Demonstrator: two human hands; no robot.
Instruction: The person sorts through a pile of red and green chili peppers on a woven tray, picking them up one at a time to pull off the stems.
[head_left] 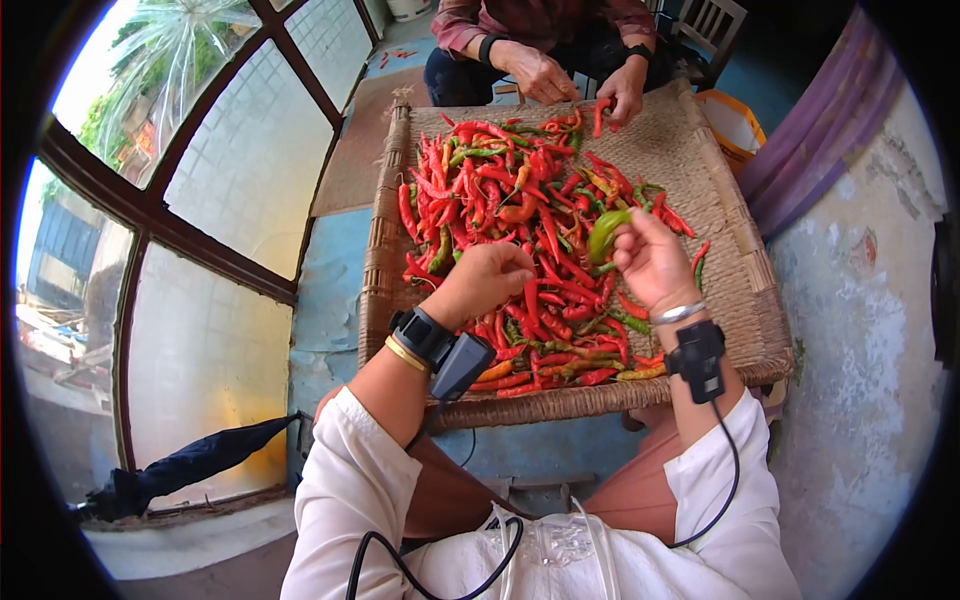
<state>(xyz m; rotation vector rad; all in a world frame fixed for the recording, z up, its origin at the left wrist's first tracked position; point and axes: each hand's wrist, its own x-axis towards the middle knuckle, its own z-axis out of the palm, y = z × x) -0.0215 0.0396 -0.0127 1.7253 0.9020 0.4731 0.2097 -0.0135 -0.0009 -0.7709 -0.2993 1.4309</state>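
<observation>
A woven tray (740, 255) bears a heap of red chili peppers (490, 180), with some green and orange ones mixed in. My right hand (655, 258) pinches a green pepper (606, 237) over the right part of the heap. Over the heap's left part is my left hand (482, 283), its fingers curled and thumb against them. Whatever lies between those fingertips, if anything, is too small to make out.
Across the tray sits another person, whose hand (625, 88) holds a red pepper. A yellow-rimmed container (735, 125) stands beyond the right edge. Windows and a dark folded umbrella (210, 455) are at left, a wall (850, 350) at right.
</observation>
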